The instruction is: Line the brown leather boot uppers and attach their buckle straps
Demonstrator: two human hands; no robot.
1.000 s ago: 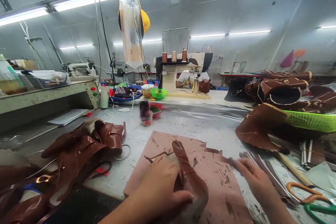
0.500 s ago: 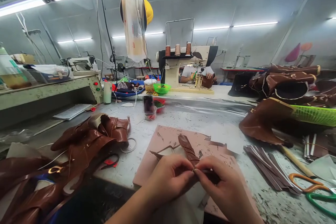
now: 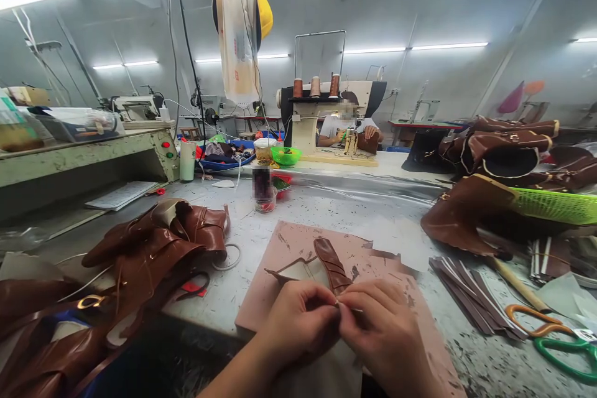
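Observation:
A brown leather boot upper [image 3: 332, 261] with pale lining [image 3: 303, 270] lies over a pinkish cutting board [image 3: 275, 255], its near part covered by my hands. My left hand [image 3: 301, 317] is closed, thumb and forefinger pinching the piece at its near side. Fingertip to fingertip with it, my right hand [image 3: 382, 323] pinches the same spot, fingers curled. A tiny pale bit shows between the fingertips; what it is I cannot make out.
Brown leather uppers [image 3: 153, 261] are heaped on the left. To the right lie dark strips [image 3: 471, 295], scissors [image 3: 555, 336], a wooden handle [image 3: 522, 286] and boot uppers [image 3: 466, 214] by a green basket [image 3: 555, 204]. Across the table, a person works at a sewing machine [image 3: 308, 130].
Both hands have shifted slightly left, still pinching together. The right hand's fingers have turned further over the fingertips. The view has swung a little.

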